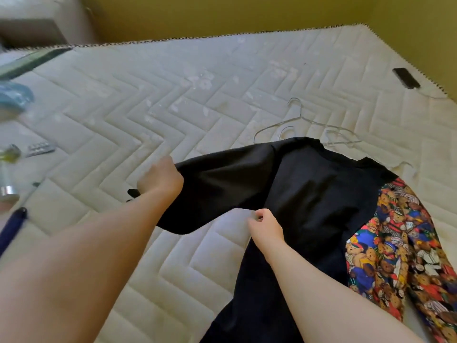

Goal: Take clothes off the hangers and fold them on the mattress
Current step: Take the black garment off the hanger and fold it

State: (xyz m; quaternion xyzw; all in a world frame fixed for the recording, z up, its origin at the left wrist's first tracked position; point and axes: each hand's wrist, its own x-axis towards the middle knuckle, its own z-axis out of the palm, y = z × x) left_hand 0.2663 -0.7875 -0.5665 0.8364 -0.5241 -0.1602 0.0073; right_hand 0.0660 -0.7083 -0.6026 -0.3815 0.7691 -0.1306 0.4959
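Note:
A black garment (304,194) lies spread on the white quilted mattress (153,100), with one sleeve stretched out to the left. My left hand (159,178) grips the end of that sleeve and holds it slightly off the mattress. My right hand (265,225) pinches the lower edge of the garment near the underarm. A colourful teddy-bear print garment (395,256) lies under the black one on the right. Thin wire hangers (309,127) lie bare on the mattress just beyond the black garment's collar.
A black phone (405,78) with a cable lies near the mattress's far right edge. On the left are a blister pack (40,148), a blue blurred object (13,97), a small bottle (8,174) and a dark blue stick-like item (12,226). A yellow-green wall runs behind.

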